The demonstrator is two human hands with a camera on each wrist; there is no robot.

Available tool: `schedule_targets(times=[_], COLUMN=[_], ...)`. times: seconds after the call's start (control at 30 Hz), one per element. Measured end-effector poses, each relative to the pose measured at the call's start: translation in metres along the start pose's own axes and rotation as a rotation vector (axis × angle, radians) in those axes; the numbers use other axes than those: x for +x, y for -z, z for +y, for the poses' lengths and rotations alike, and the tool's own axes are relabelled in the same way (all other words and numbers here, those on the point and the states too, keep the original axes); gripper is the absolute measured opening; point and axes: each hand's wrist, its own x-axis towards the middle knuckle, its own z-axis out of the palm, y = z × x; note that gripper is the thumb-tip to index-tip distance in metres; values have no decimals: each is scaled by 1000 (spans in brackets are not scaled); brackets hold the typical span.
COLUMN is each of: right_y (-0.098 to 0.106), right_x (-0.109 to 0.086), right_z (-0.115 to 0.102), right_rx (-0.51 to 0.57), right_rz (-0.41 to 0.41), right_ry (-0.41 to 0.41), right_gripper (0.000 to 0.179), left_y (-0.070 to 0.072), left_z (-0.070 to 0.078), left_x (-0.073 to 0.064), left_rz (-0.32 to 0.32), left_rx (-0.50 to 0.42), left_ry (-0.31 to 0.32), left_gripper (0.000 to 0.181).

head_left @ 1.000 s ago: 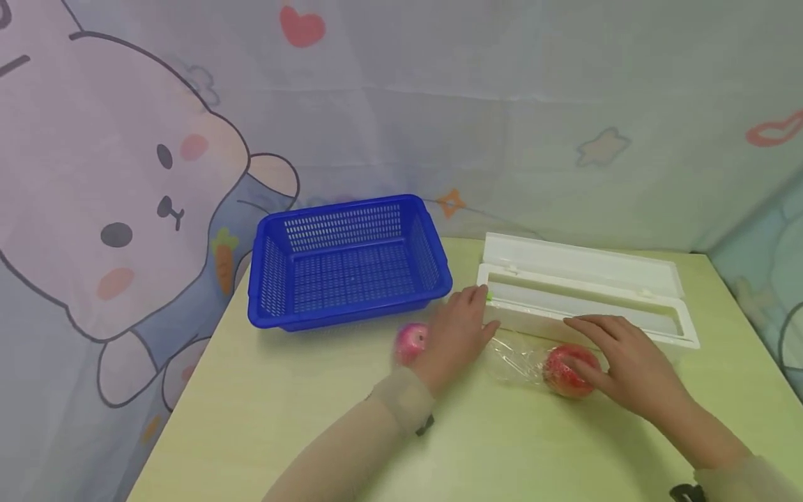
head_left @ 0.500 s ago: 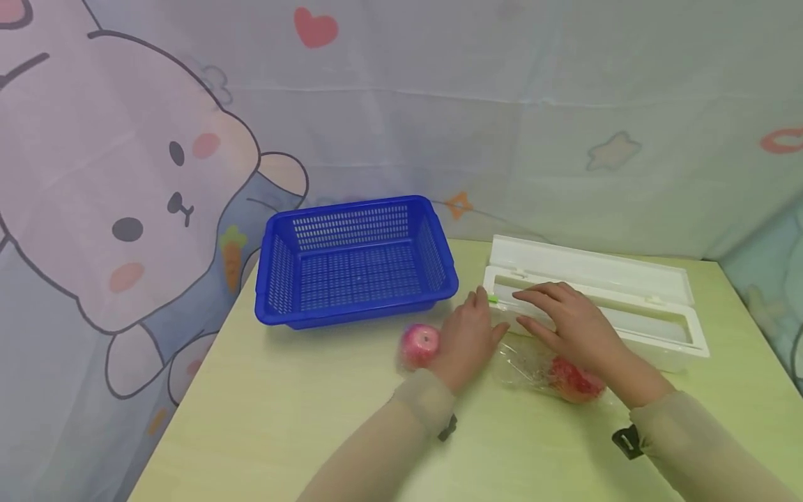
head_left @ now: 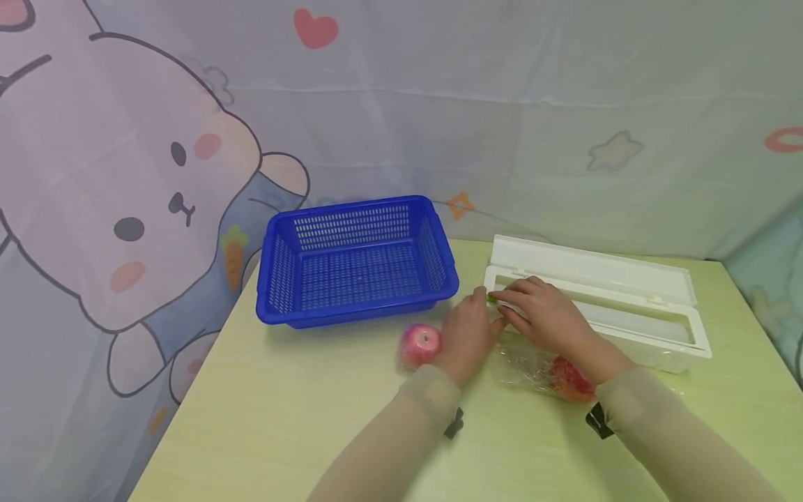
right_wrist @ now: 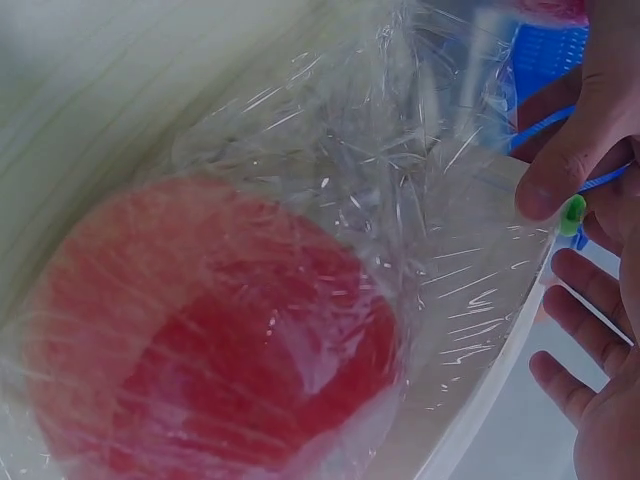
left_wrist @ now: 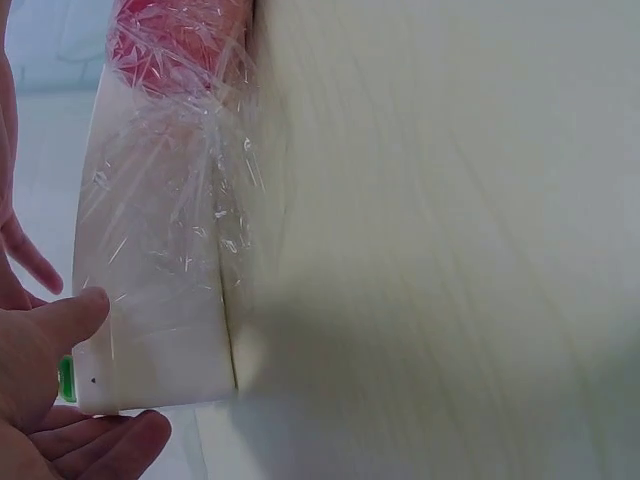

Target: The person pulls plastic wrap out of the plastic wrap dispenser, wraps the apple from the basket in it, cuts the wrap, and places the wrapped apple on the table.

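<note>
My left hand (head_left: pixel 466 340) grips the left end of a white cling film dispenser (left_wrist: pixel 150 365), thumb on its front wall and fingers round the end. My right hand (head_left: pixel 548 317) reaches over the same end, its fingers extended, with fingertips right at the small green slide cutter (right_wrist: pixel 572 214). Clear cling film (left_wrist: pixel 170 200) hangs from the dispenser's front toward a red apple (right_wrist: pixel 230 330), which it covers. In the head view my right wrist partly hides this apple. A pink apple (head_left: pixel 420 345) in film sits just left of my left hand.
A blue plastic basket (head_left: pixel 357 307) stands behind the pink apple, to the left of the dispenser. The dispenser's lid (head_left: pixel 590 268) is raised toward the printed cloth (head_left: pixel 401 125) behind the pale wooden table (head_left: pixel 301 397).
My right hand has moved left from above the red apple to the green slide cutter. My left hand stays on the dispenser's end. The head view has shifted slightly.
</note>
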Motion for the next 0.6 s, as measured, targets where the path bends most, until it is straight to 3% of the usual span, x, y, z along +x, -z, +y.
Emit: schedule_targets(times=[0.33, 0.6], right_y=[-7, -7], right_x=[1, 6], right_z=[5, 7], right_rx=[-8, 48], right_rz=[52, 60], right_ry=[75, 27], right_gripper=[27, 16], left_y=[-8, -9], left_z=[-5, -6], left_x=[4, 5], left_rz=[70, 80], left_rx=[0, 5], left_ry=[-31, -44], left_gripper=[41, 37])
